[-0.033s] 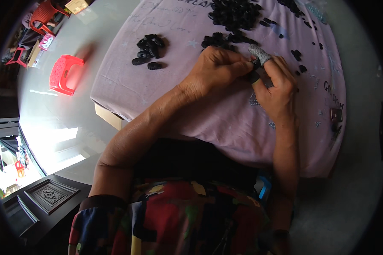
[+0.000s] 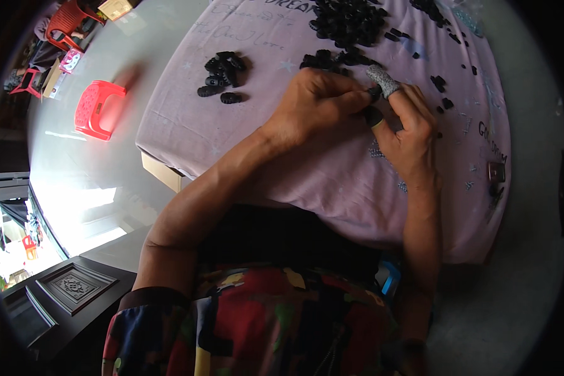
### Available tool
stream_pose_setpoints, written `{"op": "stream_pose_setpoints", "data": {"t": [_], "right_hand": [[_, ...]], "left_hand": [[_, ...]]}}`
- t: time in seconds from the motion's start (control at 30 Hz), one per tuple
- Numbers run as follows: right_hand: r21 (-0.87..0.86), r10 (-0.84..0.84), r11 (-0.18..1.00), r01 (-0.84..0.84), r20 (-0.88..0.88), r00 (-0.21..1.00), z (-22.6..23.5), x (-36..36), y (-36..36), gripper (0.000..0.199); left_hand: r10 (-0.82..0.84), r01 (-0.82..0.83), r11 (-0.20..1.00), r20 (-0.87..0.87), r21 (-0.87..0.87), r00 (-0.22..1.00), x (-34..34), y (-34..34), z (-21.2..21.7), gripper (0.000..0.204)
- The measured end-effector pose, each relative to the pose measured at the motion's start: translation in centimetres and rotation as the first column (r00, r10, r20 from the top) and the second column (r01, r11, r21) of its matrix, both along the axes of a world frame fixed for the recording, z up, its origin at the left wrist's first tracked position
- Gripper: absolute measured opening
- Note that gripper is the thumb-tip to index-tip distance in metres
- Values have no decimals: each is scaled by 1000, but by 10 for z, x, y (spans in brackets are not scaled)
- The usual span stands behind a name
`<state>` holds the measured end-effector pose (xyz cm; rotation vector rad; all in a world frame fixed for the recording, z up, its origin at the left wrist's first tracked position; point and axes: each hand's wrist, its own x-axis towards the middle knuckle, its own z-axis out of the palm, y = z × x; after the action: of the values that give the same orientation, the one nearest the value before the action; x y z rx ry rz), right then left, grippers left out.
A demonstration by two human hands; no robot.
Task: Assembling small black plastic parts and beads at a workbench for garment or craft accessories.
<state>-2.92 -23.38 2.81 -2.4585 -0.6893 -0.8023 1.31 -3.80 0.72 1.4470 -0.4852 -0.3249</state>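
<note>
My left hand (image 2: 319, 103) is closed, with thumb and index finger pinching a small black plastic part (image 2: 375, 94). Facing it, my right hand (image 2: 408, 122) wears a grey knitted cover on the index finger and a black one on the thumb. Those two covered fingertips meet at the same black part, whose exact shape my fingers mostly hide. Just beyond my hands lies a row of similar black pieces (image 2: 323, 59), and farther off a large heap of black parts (image 2: 348, 22). A separate small group of ribbed black pieces (image 2: 222, 69) rests to the left.
A pink cloth (image 2: 257, 169) with printed lettering covers the table. Small silvery bits (image 2: 376, 149) lie under and beside my right hand. Loose black pieces (image 2: 438, 83) are scattered at the right, near a small brownish square object (image 2: 496, 171). A red plastic stool (image 2: 97, 109) stands on the floor at left.
The view has shifted very slightly. My right thumb sits a little lower, farther from the black part; both hands otherwise keep their place.
</note>
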Motion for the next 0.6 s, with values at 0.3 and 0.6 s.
{"op": "stream_pose_setpoints", "data": {"t": [0.3, 0.6], "right_hand": [[18, -217, 976, 219, -79, 973, -3, 2, -18, 19], [20, -245, 969, 248, -83, 966, -8, 0, -35, 19]], "left_hand": [[382, -592, 720, 506, 362, 773, 1, 114, 19, 24], [381, -574, 801, 594, 171, 709, -27, 131, 44, 20]]}}
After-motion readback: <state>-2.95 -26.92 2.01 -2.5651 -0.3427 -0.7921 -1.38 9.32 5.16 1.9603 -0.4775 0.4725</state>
